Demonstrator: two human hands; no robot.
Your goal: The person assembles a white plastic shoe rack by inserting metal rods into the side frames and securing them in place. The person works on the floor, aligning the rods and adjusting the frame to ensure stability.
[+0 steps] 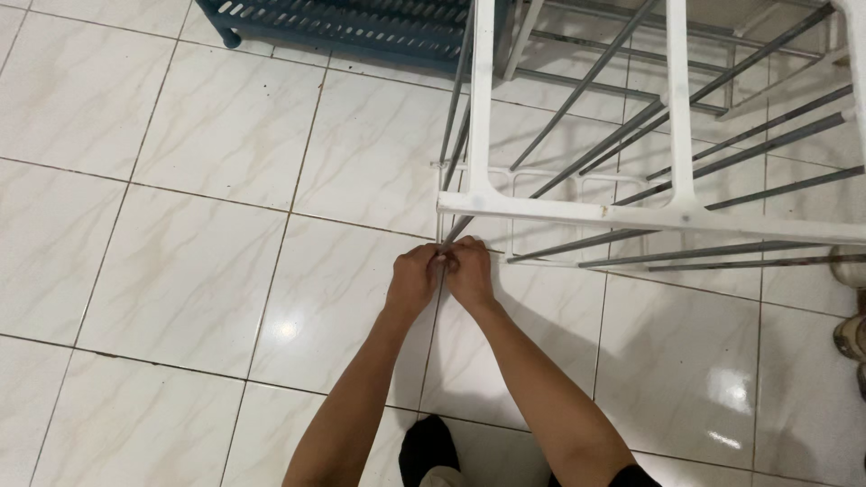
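My fingers (444,259) cover the rod's (456,227) end, so I can't tell how it is gripped. The white rack (577,213) runs off the top and right edges. The blue rack (361,27) is cut off at top.

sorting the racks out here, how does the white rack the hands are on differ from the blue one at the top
The white rack has a white frame joined by thin grey rods; the blue rack is dark blue with slotted shelves. The white rack lies close, with the left hand and right hand pinching the end of a grey rod at its corner; the blue rack stands farther off, untouched and mostly out of view. Both sit on the tiled floor.
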